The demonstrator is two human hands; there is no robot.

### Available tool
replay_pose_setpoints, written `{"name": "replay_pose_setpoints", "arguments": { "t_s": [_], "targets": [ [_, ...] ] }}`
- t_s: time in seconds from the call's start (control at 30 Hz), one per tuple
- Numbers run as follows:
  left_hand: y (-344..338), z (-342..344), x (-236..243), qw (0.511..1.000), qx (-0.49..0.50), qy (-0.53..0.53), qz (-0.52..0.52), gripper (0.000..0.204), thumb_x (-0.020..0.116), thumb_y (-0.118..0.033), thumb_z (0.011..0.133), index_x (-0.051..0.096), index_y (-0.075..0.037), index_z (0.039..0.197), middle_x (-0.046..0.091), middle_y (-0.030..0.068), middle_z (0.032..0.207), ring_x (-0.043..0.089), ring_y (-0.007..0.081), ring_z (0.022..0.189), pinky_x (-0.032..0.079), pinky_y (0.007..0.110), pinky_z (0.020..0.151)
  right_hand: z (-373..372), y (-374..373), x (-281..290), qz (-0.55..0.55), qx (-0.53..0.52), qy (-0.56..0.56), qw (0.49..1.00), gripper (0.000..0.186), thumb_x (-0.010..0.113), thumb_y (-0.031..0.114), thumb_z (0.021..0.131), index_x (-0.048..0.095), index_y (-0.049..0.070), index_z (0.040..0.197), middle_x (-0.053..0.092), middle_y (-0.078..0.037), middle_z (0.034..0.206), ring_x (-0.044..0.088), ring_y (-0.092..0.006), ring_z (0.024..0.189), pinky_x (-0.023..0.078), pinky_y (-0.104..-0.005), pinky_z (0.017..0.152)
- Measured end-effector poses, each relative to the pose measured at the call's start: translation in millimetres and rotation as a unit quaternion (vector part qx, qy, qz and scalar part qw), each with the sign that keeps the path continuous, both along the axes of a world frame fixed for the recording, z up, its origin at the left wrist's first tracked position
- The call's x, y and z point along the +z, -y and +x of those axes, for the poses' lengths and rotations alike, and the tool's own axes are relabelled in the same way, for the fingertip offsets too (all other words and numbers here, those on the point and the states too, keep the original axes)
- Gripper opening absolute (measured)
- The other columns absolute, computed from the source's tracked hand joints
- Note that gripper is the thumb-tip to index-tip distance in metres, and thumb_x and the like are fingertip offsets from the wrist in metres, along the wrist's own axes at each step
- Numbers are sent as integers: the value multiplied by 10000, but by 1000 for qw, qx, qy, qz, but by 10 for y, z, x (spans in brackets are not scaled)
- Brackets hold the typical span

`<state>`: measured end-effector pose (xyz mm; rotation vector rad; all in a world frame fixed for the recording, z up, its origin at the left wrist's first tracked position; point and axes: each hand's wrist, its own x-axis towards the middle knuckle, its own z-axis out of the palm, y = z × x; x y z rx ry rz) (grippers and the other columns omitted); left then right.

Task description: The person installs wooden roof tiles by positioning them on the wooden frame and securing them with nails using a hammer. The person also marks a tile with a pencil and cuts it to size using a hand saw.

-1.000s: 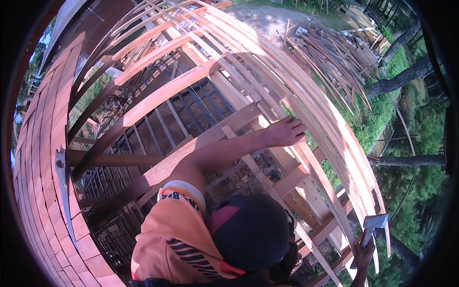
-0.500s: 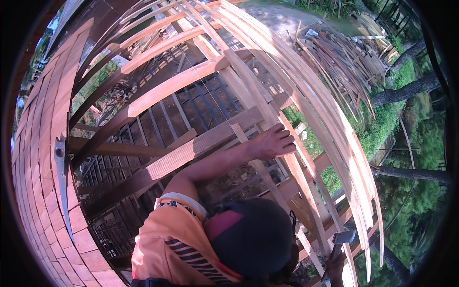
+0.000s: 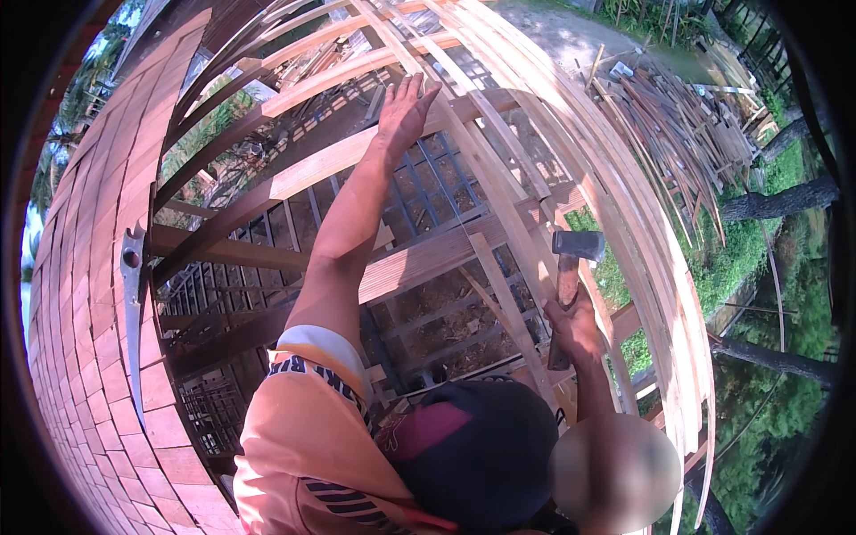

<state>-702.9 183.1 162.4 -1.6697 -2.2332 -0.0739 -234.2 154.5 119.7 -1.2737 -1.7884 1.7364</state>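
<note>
My left hand [image 3: 404, 116] reaches to the upper middle with fingers extended, over a pale wooden batten [image 3: 477, 165]; whether it touches the wood I cannot tell. My right hand [image 3: 575, 325] grips the wooden handle of a hatchet [image 3: 577, 243], its dark metal head raised over the battens at the right. My orange sleeve and a dark cap show along the lower edge. A blurred patch hides part of my right forearm. A long tapered metal tool [image 3: 137, 339] with a hole near its top lies on wooden shingles [image 3: 98, 339] at the left.
Curved rafters [image 3: 303, 174] span an open frame, with a metal grid and littered ground visible below. Loose long battens [image 3: 642, 267] bow along the right. Beyond them are a timber pile [image 3: 669, 134], greenery and tree trunks [image 3: 776, 205].
My left hand has moved from the right middle up and leftward, its curled fingers now straightened. My right hand has lifted the hatchet up and to the left. The surroundings have shifted slightly rightward.
</note>
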Motion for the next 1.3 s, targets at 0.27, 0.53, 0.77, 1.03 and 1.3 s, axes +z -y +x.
{"name": "replay_pose_setpoints", "arguments": {
  "t_s": [0.27,0.53,0.77,1.03,1.3],
  "targets": [
    [2905,12,-250,919,187,345,-49,572,591,-456,986,591,20,1303,596,274,1268,546,440,1232,449,470,1041,-579,-339,-267,141,112,225,958,626,735,308,795,529,-97,1226,668,-321,1028,682,-439,965,531,-470,859],
    [3350,741,-601,811,417,307,-272,672,332,-640,1001,680,-109,1220,694,247,1126,648,429,1102,486,522,936,-448,-485,-479,125,120,259,950,566,741,337,807,513,-57,1144,655,-253,918,669,-380,855,506,-464,771],
    [3370,713,-657,831,427,284,-217,677,373,-669,985,714,-107,1146,736,204,985,694,404,993,512,509,870,-581,-562,-206,-8,128,354,927,608,748,373,771,544,-24,1184,647,-225,944,657,-305,864,498,-425,771],
    [3280,773,-692,840,410,287,-208,663,370,-644,993,708,-74,1007,719,239,883,697,422,893,504,532,790,-473,-546,-600,-46,130,224,965,510,744,333,773,593,6,1133,662,-158,986,642,-254,908,495,-388,819],
    [3287,798,-525,833,417,309,-189,635,379,-609,1001,683,-52,1025,714,250,952,684,439,961,499,541,835,-1048,-767,-727,33,190,203,960,467,744,308,767,598,7,1093,657,-147,899,642,-237,830,501,-397,778]
  ]
}}
